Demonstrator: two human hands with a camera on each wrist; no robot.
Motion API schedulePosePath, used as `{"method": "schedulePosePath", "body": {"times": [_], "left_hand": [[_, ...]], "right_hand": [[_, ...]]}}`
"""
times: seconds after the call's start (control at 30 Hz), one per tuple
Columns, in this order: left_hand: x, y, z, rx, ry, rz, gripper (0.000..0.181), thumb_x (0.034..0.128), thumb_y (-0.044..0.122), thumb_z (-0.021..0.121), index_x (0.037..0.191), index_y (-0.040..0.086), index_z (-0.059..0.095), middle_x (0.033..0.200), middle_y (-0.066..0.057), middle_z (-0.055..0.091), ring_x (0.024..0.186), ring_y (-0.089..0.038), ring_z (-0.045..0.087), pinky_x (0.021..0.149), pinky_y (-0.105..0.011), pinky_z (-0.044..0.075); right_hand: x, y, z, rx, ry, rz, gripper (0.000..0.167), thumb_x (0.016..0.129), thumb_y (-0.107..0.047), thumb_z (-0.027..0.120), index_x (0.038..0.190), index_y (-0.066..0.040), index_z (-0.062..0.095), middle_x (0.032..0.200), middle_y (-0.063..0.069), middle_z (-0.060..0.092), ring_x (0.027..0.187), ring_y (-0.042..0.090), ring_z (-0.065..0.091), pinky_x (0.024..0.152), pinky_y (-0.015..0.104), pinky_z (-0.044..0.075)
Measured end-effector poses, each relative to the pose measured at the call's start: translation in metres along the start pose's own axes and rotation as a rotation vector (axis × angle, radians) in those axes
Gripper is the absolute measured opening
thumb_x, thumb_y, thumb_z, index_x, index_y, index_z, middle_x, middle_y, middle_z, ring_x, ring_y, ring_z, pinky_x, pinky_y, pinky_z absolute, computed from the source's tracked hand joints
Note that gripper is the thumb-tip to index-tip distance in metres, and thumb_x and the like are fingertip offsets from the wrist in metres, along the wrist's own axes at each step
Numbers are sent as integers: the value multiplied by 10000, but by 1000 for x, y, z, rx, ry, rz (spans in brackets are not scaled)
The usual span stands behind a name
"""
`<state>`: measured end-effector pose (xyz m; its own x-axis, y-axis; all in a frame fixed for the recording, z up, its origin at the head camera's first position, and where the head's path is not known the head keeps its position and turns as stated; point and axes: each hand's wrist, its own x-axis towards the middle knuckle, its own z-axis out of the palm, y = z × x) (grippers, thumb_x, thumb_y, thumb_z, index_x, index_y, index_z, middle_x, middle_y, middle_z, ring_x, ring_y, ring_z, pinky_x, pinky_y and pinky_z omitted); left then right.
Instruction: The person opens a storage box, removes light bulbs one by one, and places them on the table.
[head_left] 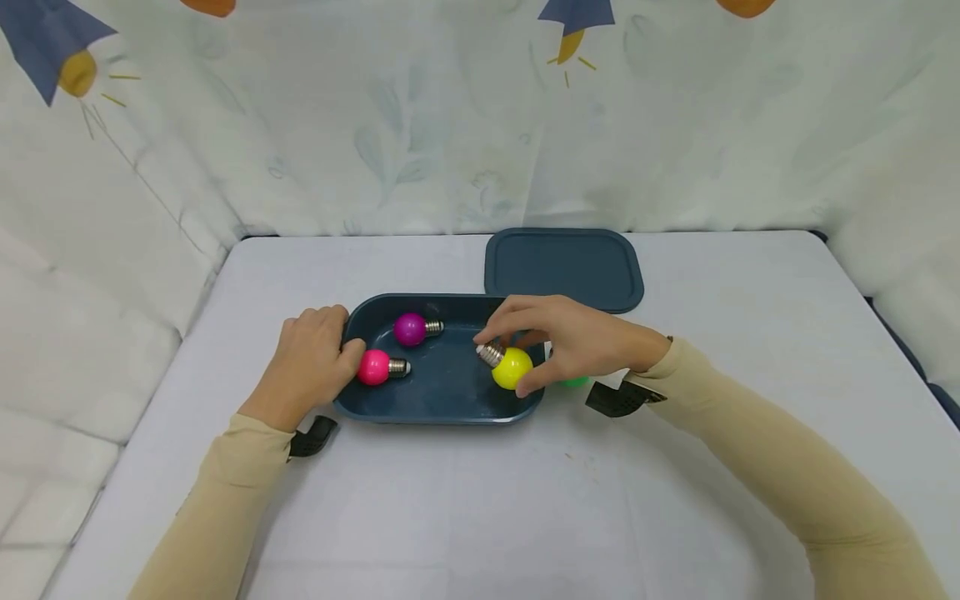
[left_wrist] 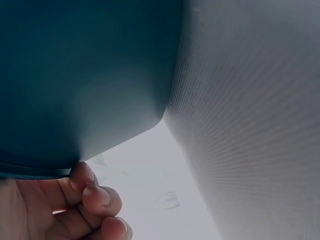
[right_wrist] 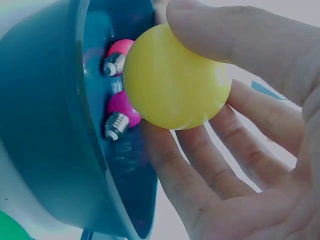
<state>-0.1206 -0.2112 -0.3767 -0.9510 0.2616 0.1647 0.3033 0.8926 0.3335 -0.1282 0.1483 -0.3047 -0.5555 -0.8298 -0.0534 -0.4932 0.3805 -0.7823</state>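
Note:
A dark blue tub (head_left: 442, 400) stands on the table, and my left hand (head_left: 309, 358) grips its left rim, thumb inside and fingers outside. In the left wrist view, curled fingertips (left_wrist: 102, 197) touch the tub's outer wall (left_wrist: 90, 75). Over the tub's right end my right hand (head_left: 573, 337) pinches a yellow light bulb (head_left: 513, 368) between thumb and fingers, its metal screw base tilted up to the left. Inside the tub lie a pink bulb (head_left: 373, 367), beside my left thumb, and a purple bulb (head_left: 410, 329). A green bulb (head_left: 575, 382) is mostly hidden beneath my right hand.
Behind the tub, toward the back right, a dark blue lid (head_left: 564, 268) lies flat on the white-covered table (head_left: 510, 500). A patterned curtain (head_left: 450, 125) hangs behind the table's far edge.

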Motion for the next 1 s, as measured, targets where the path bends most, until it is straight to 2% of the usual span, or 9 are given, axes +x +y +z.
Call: {"method": "schedulePosePath", "body": {"times": [0.2, 0.43, 0.67, 1.0], "left_hand": [[1, 1, 0, 15, 31, 19, 152, 859, 169, 495, 755, 67, 450, 660, -83, 463, 654, -272, 443, 658, -380, 285], [1, 1, -1, 26, 45, 32, 157, 858, 170, 502, 746, 72, 451, 651, -72, 454, 649, -269, 439, 661, -377, 273], [1, 1, -3, 35, 31, 15, 163, 871, 180, 494, 764, 60, 465, 668, -88, 479, 670, -280, 455, 670, -391, 291], [0, 2, -2, 35, 19, 2, 180, 893, 192, 491, 788, 47, 484, 685, -99, 497, 684, -284, 461, 670, -388, 279]], "right_hand": [[-16, 4, -1, 116, 70, 15, 644, 798, -153, 883, 1392, -215, 641, 1331, -52, 603, 1206, 104, 606, 1044, 290, 552], [-40, 12, -5, 220, 181, -17, 648, 776, -131, 894, 1373, -170, 645, 1298, 5, 615, 1170, 163, 611, 1022, 329, 567], [-64, 23, -7, 244, 269, 14, 656, 774, -86, 887, 1378, -171, 644, 1321, 7, 610, 1173, 195, 607, 1030, 306, 555], [-93, 33, -14, 263, 374, 53, 665, 779, 33, 845, 1392, -91, 619, 1353, 46, 596, 1167, 197, 613, 1034, 276, 550]]}}
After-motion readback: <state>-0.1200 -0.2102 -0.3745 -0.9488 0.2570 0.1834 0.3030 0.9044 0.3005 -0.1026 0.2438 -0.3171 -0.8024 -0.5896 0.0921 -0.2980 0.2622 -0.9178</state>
